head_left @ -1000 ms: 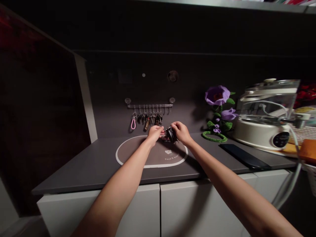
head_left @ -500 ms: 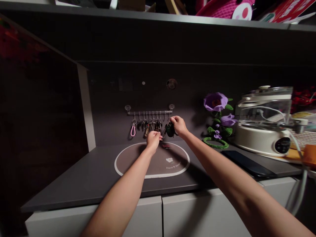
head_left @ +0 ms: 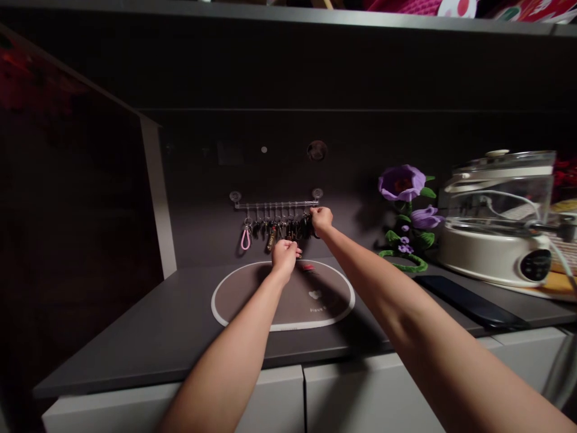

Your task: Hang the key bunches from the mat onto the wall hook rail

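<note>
R hand pinched shut on dk keys, rail's R end; L hand part-curled, hold unclear. Mat txt "Have", rest illeg.

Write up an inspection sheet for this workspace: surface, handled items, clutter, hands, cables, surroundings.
Surface: dark countertop with a pale-rimmed oval mat.
Handled items: keys hanging from a clear rail; pink loop at its left end.
Clutter: small red item on mat; dark flat slab, purple flower at right.
Hands: left hand below the keys; right hand at the rail's right end; grips unclear.
Cables: pale cord beside the appliance.
Surroundings: shelf above, white cabinets below.
</note>
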Tool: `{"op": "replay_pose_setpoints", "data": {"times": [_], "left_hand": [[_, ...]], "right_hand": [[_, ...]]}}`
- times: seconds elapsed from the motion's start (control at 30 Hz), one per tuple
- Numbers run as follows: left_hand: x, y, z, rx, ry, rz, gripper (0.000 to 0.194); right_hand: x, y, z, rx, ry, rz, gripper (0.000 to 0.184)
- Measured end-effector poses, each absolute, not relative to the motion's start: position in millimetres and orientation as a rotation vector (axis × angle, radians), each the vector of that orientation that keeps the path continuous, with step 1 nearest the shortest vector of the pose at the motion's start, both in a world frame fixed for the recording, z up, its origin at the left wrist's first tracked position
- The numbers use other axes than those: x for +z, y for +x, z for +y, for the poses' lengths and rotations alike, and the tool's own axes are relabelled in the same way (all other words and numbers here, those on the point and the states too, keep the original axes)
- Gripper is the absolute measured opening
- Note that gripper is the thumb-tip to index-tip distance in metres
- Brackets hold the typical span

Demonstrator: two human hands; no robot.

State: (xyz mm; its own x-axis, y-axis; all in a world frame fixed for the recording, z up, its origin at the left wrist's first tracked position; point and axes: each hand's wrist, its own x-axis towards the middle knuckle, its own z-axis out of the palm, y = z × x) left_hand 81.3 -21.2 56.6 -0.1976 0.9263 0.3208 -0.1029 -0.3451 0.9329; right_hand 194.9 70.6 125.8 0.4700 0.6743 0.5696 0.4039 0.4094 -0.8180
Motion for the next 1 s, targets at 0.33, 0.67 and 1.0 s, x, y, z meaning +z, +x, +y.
{"op": "replay_pose_setpoints", "data": {"times": [0.33, 0.67, 1.0], "left_hand": [[53.7, 82.6, -16.3, 1.645, 1.290, 1.082, 0.013], [45.8, 80.5, -9.7, 1.628, 1.315, 1.168, 0.011], [28.7, 75.2, 3.0, 1.550, 1.508, 1.313, 0.010]], "right_hand": [[115.6, 195.1, 78.1, 0.221, -1.342, -1.051, 0.018], [99.5, 204.2, 82.2, 0.332, -1.177, -1.209, 0.024], [88.4, 218.9, 80.1, 0.421, -1.047, -1.379, 0.026]]}}
